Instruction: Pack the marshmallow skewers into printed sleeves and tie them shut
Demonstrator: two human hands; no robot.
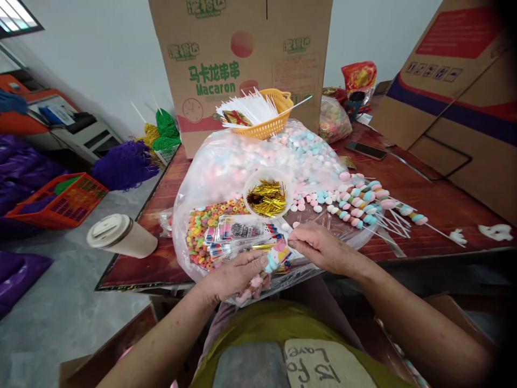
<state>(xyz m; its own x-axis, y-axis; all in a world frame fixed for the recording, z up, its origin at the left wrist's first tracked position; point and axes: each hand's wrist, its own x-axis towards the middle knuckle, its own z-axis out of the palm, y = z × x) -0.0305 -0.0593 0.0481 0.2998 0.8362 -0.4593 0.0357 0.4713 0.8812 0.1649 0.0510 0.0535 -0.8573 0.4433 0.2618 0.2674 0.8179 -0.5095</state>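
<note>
The left hand (pixel 236 275) is lying palm-down at the near edge of the table (pixel 424 205), its fingers (pixel 258 261) curling closed around a candy skewer (pixel 271 264) in a clear printed wrapper. The thumb is hidden under the hand, so how tightly it is gripping cannot be told. The right hand (pixel 319 245) is meeting it from the right, its fingertips (pixel 294 235) pinching together on the upper end of the same wrapper, with little gap showing between them.

The skewer is sitting between the two hands, just above the person's lap, over the front of a big clear bag of pastel candies (pixel 258 161). Its long axis is running on a diagonal, from lower left near the left palm, where pink pieces are showing, up to the right toward the right fingertips. The stick itself is not visible.

A stack of printed wrappers (pixel 236 233) is lying just beyond the left hand, touching a heap of coloured ring candies (pixel 202 221). A small round tub of gold twist ties (pixel 267 196) is resting on the bag behind them. Finished skewers (pixel 363 205) are lying in a row to the right, sticks pointing right. A yellow basket of white sticks (pixel 266 113) is standing farther back, before a cardboard box (pixel 242 59). A lidded paper cup (pixel 121 235) is lying on its side at the left.
</note>
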